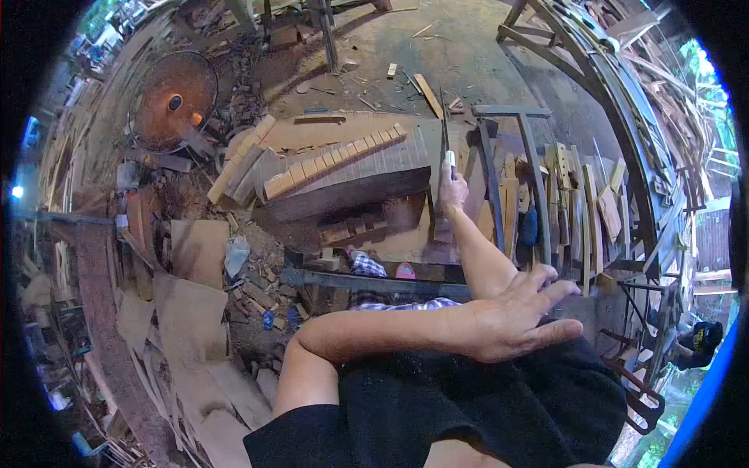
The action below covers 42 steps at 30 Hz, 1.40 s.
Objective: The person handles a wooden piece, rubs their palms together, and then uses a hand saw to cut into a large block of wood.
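Observation:
My right hand (452, 187) is stretched forward and closed around the white handle of a long thin blade (443, 129) that points away from me over a wooden workbench (367, 168). A row of small light wooden blocks (335, 160) lies diagonally on the bench, left of the blade. My left hand (511, 316) rests flat with fingers spread on the dark cloth over my lap, holding nothing. Its forearm crosses in front of my body.
A round orange fan (173, 100) stands at the upper left. Wooden slats and offcuts (581, 203) are stacked at the right beside a dark metal frame (515, 148). Cardboard sheets (195, 257) and scrap wood litter the ground at left. A metal bar (367, 281) runs before my knees.

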### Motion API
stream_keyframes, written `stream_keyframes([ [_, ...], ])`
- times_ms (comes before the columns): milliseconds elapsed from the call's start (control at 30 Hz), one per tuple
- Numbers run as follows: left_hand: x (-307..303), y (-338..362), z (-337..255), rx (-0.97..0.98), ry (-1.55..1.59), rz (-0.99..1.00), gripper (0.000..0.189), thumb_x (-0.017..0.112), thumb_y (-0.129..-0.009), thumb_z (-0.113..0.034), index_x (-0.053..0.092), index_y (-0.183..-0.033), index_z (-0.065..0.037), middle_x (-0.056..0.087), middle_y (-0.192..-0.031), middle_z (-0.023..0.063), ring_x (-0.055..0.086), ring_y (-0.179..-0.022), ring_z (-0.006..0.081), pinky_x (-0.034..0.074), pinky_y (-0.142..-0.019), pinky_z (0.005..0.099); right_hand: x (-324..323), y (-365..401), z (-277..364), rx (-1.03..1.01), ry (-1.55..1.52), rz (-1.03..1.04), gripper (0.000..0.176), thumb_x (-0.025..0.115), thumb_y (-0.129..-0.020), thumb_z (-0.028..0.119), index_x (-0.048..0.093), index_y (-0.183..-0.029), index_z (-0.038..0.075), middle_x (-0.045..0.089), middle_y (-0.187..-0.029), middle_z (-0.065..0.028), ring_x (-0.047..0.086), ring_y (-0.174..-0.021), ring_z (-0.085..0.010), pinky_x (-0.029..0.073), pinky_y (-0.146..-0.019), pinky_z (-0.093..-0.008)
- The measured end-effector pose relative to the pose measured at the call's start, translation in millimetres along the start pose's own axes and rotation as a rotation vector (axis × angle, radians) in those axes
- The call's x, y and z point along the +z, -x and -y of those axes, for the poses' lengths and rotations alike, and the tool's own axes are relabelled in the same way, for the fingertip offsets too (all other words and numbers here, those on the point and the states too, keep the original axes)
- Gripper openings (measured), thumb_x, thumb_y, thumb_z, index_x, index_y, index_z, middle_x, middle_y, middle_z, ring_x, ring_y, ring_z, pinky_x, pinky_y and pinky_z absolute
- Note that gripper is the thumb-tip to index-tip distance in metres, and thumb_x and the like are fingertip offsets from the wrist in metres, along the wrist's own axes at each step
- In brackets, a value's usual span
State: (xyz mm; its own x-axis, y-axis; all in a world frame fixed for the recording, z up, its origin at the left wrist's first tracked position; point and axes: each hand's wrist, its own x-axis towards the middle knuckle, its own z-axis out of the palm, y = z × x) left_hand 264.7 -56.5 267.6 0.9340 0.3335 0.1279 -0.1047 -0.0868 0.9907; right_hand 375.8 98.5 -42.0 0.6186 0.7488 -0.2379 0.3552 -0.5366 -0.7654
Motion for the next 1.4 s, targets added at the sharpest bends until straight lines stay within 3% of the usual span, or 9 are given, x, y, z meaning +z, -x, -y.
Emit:
stream_keyframes([
  [200,-4,-1,22,-0.189,-0.126,0.017,0.071,0.035,-0.096,-0.057,0.03,-0.139,-0.001,0.028,-0.135,0.0335,0.032,-0.129,0.0475,0.028,-0.108,0.047,5,1,-2,-0.05,0.052,-0.051,0.068,0.051,-0.085,0.063,0.067,-0.092,-0.002,0.065,-0.087,-0.0271,0.063,-0.088,-0.04,0.046,-0.081,-0.0451],
  [267,-5,3,16,-0.055,-0.003,0.002,0.07,0.038,-0.096,-0.056,0.032,-0.137,0.0,0.029,-0.135,0.0315,0.035,-0.126,0.0454,0.029,-0.108,0.0471,4,3,-1,-0.064,0.016,-0.049,0.069,0.05,-0.085,0.064,0.067,-0.09,-0.003,0.065,-0.088,-0.0272,0.062,-0.089,-0.0409,0.046,-0.081,-0.0459],
  [400,-24,1,11,-0.056,0.289,0.039,0.064,0.043,-0.096,-0.052,0.035,-0.137,-0.003,0.031,-0.135,0.0283,0.037,-0.124,0.043,0.029,-0.108,0.0462,-3,5,2,-0.038,0.061,-0.037,0.07,0.049,-0.085,0.065,0.066,-0.088,-0.003,0.065,-0.087,-0.027,0.062,-0.089,-0.0412,0.045,-0.08,-0.0467],
  [467,-23,-4,48,0.055,-0.103,-0.136,0.064,0.051,-0.093,-0.051,0.039,-0.137,-0.007,0.033,-0.134,0.0254,0.037,-0.122,0.0414,0.029,-0.107,0.0478,-4,4,3,-0.059,0.019,-0.038,0.071,0.048,-0.085,0.067,0.065,-0.086,-0.003,0.064,-0.086,-0.0276,0.062,-0.088,-0.0421,0.045,-0.079,-0.0473],
  [500,-20,-1,66,0.057,-0.104,-0.136,0.064,0.051,-0.093,-0.051,0.039,-0.137,-0.007,0.033,-0.134,0.0254,0.037,-0.122,0.0414,0.029,-0.107,0.0478,-6,5,5,-0.061,0.019,-0.04,0.071,0.048,-0.085,0.067,0.065,-0.086,-0.003,0.064,-0.086,-0.0276,0.062,-0.088,-0.0421,0.045,-0.079,-0.0473],
  [567,-7,8,98,-0.034,-0.443,-0.268,0.067,0.056,-0.088,-0.053,0.041,-0.136,-0.009,0.035,-0.133,0.0252,0.036,-0.123,0.0418,0.029,-0.105,0.0504,-10,9,9,-0.031,-0.01,-0.012,0.072,0.048,-0.085,0.067,0.065,-0.085,-0.003,0.064,-0.084,-0.0278,0.062,-0.087,-0.0423,0.045,-0.078,-0.0476],
  [833,-1,26,120,-0.219,-0.385,-0.369,0.071,0.056,-0.084,-0.057,0.039,-0.141,-0.018,0.029,-0.139,0.0246,0.03,-0.125,0.0423,0.023,-0.106,0.0552,-6,6,5,-0.064,0.019,-0.045,0.072,0.046,-0.086,0.066,0.066,-0.083,-0.003,0.064,-0.082,-0.0276,0.062,-0.084,-0.0427,0.045,-0.077,-0.0484],
  [1100,-14,25,105,-0.299,-0.277,-0.303,0.084,0.069,-0.073,-0.045,0.03,-0.145,-0.021,0.024,-0.143,0.0233,0.024,-0.132,0.0443,0.021,-0.107,0.058,-6,5,4,-0.06,0.015,-0.043,0.072,0.047,-0.086,0.066,0.066,-0.082,-0.003,0.064,-0.082,-0.0269,0.063,-0.084,-0.0416,0.046,-0.076,-0.0478],
  [1400,-29,3,85,-0.317,-0.465,-0.149,0.097,0.075,-0.065,-0.034,0.024,-0.147,-0.022,0.026,-0.144,0.0242,0.027,-0.132,0.0444,0.027,-0.103,0.0587,-8,12,12,-0.035,0.037,-0.022,0.073,0.046,-0.086,0.067,0.064,-0.086,-0.004,0.063,-0.089,-0.0293,0.061,-0.091,-0.0442,0.045,-0.08,-0.0485],
])
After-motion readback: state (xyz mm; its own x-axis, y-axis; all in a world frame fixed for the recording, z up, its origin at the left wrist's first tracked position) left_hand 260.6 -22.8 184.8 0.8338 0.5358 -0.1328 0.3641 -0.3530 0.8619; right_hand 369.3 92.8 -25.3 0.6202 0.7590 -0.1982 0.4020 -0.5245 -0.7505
